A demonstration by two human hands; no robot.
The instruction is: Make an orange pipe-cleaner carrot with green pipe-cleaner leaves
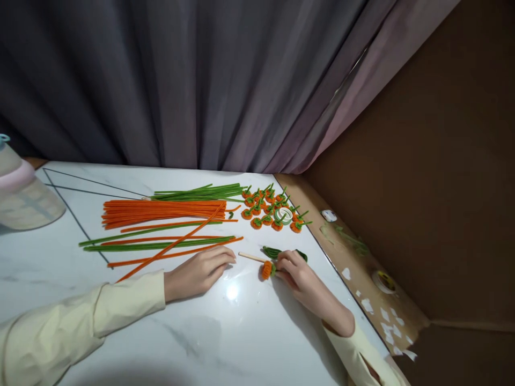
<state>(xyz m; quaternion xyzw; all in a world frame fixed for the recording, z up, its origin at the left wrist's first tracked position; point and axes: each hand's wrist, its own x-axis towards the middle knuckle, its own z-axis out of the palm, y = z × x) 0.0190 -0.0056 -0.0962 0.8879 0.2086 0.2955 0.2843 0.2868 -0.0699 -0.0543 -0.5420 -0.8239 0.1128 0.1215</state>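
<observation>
My right hand (298, 276) is closed in a pinch at the green top of a small orange pipe-cleaner pumpkin (266, 270), which is tipped on its side. A thin wooden stick (251, 257) lies just beyond the pumpkin, its right end close to my fingers. Partly hidden behind this hand is a dark green object (272, 252) whose kind I cannot make out. My left hand (203, 271) rests at the table with fingers stretched out and nothing visible in them. Loose orange and green pipe cleaners (173, 247) lie just past it.
Orange pipe cleaners (161, 213) and green ones (197, 192) are bundled at the back. Several finished pumpkins (256, 222) stand to their right, with a white tape roll (285, 215) among them. A bottle (28, 198) stands far left. Paper scraps (367, 306) and another tape roll (384, 282) lie right.
</observation>
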